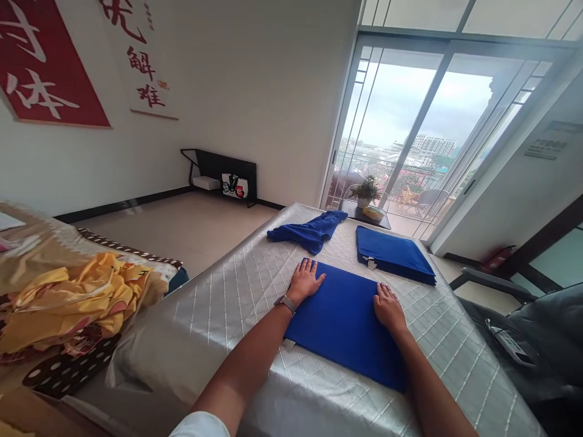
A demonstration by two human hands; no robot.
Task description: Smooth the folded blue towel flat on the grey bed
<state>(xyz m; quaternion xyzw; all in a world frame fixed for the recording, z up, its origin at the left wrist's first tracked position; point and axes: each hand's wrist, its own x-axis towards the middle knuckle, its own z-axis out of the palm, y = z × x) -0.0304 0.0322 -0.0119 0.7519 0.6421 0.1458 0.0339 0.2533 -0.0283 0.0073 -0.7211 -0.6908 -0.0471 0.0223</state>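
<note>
A flat blue rectangular fabric piece (346,321) with a small white tag at its near left corner lies on a plastic-covered mattress (218,303). My left hand (306,281) rests flat on its far left corner, fingers spread, a watch on the wrist. On the right edge of the same piece lies my right hand (388,306), its fingers stretched out. Beyond it to the right sits a neat stack of similar blue pieces (394,250), with white tags showing. A crumpled blue cloth (310,232) lies past my left hand.
To the left, yellow clothes (91,297) are heaped on another plastic-covered surface. A black chair (537,328) holding a white power strip (510,346) stands at the right. Past the mattress are a small table with a potted plant (365,191) and glass sliding doors (410,133).
</note>
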